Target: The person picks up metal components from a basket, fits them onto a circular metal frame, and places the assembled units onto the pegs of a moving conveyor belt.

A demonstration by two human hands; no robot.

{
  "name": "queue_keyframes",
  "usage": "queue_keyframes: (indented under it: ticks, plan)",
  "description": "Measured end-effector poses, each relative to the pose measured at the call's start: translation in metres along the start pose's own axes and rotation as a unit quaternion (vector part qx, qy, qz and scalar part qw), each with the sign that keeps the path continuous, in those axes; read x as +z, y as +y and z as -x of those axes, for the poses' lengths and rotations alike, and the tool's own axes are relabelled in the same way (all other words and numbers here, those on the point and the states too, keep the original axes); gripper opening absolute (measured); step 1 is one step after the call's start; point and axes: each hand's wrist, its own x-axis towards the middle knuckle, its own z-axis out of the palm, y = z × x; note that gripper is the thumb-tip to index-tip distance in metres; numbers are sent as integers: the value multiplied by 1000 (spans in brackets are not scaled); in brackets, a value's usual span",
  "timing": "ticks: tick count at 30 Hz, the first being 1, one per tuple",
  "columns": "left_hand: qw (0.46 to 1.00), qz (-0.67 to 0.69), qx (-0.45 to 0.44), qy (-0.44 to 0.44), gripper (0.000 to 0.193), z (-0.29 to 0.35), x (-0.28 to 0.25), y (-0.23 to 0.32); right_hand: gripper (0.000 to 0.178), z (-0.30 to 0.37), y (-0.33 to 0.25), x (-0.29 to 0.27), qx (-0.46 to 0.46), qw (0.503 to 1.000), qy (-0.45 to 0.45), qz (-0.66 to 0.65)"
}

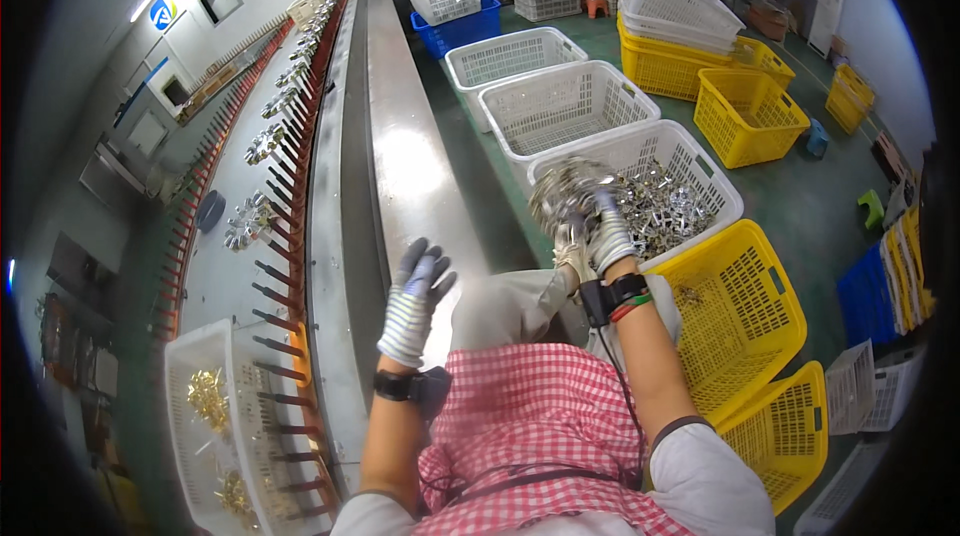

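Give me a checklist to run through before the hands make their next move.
1. Bare-skin cover: ok. The left hand and right hand both wear white striped gloves with grey fingers.
2. Left hand free: ok. It is open, with nothing in it.
3. Right hand's grip on the shiny round metal cluster: cannot tell. Motion blur hides the contact.
4. White slotted plastic basket beneath that hand upright: ok. Loose silver metal pieces lie in it.
5. Thin black cable tucked away: not ok, I'd say. It runs exposed beside the right forearm.
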Motion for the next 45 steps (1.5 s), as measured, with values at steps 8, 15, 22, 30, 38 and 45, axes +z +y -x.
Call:
queue_keyframes:
  ticks: [8,15,22,30,38,45]
  plan:
    - [946,112,222,208,46,13,-135,53,84,-8,3,-2,-49,997,-43,-42]
    - [895,273,213,280,43,22,-212,100,55,-17,17,-2,-1,1000,-7,-21]
    - [902,253,149,317,52,34,-189,93,50,-27,17,-12,6,1000,-3,23]
    - [905,80,292,300,47,48,-155,136,38,-20,18,-11,2,998,-21,66]
    - [864,221,180,414,57,-41,-217,142,34,-16,30,1,-18,997,6,78]
    - [885,305,233,263,24,-31,-253,131,35,1,34,7,-46,990,-41,124]
